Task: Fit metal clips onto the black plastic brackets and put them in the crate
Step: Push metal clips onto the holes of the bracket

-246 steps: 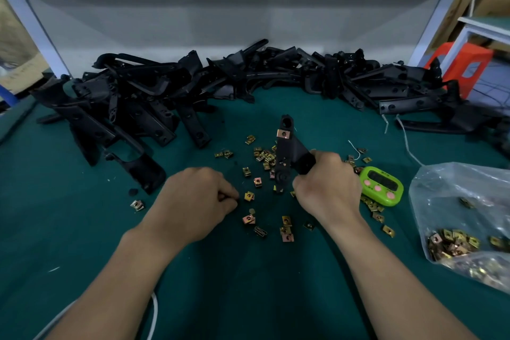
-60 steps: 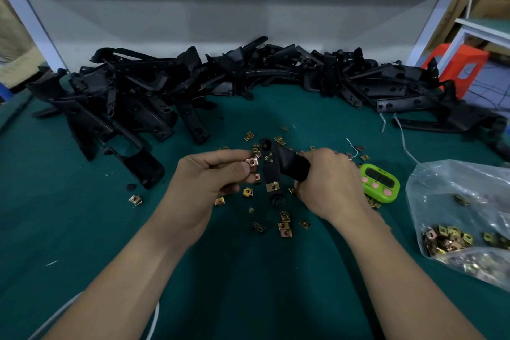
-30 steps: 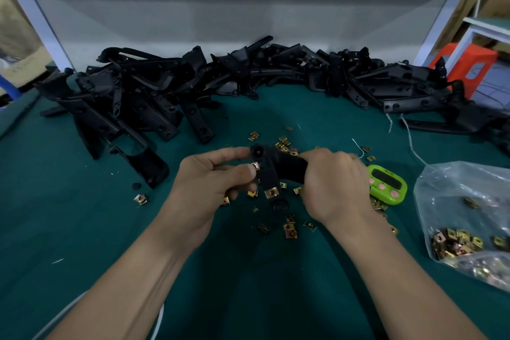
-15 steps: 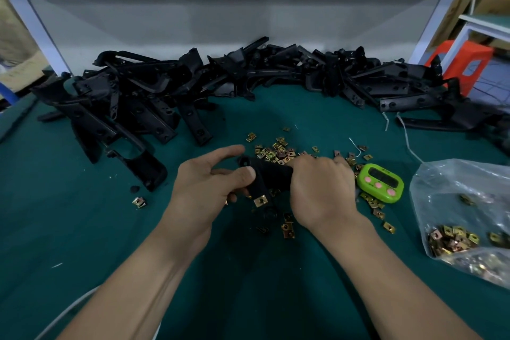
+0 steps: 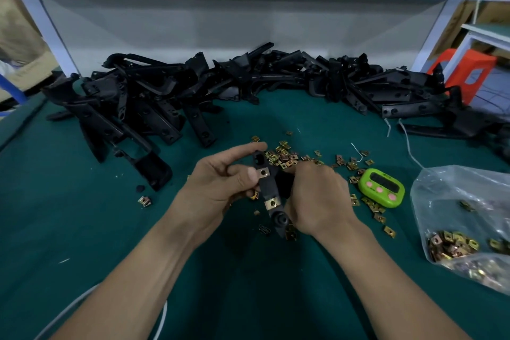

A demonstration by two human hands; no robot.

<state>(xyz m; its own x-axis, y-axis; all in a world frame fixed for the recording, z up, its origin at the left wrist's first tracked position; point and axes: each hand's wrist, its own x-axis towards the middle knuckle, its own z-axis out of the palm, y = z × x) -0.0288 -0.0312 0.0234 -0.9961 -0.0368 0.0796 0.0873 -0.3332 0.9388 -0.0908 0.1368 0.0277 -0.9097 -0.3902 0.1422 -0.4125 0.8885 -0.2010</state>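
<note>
Both hands are up off the dark green felt table top [image 5: 82, 243] and meet in the middle. The left hand [image 5: 220, 185] pinches a narrow black plastic bracket [image 5: 267, 188]. Its thumb lies flat against a small brass-coloured metal clip [image 5: 263, 172] seated near the bracket's upper end, and its index finger stretches straight over the top. The right hand [image 5: 317, 199] is curled round the bracket's other side in a firm grasp, fingertips tucked out of sight behind it. Just below the left thumb a second square clip [image 5: 272, 203] sits on the same bracket. Lower down, the bracket's rounded end [image 5: 281, 219] points at the cloth between the two wrists.

Just beyond the knuckles of both hands lies a scatter of loose brass clips [image 5: 284, 157], and a few more lie under the right hand. Near the right hand's outer side sits a bright green timer with pink buttons [image 5: 382, 188]. Farther out that way a clear plastic bag [image 5: 463, 201] holds a heap of more clips. To the outside of the left hand, one stray clip [image 5: 144, 201] lies alone on the felt. Well beyond both hands, a long heap of black plastic brackets [image 5: 165, 99] curves along the back of the table. A white cable [image 5: 162, 320] runs beneath the left forearm.
</note>
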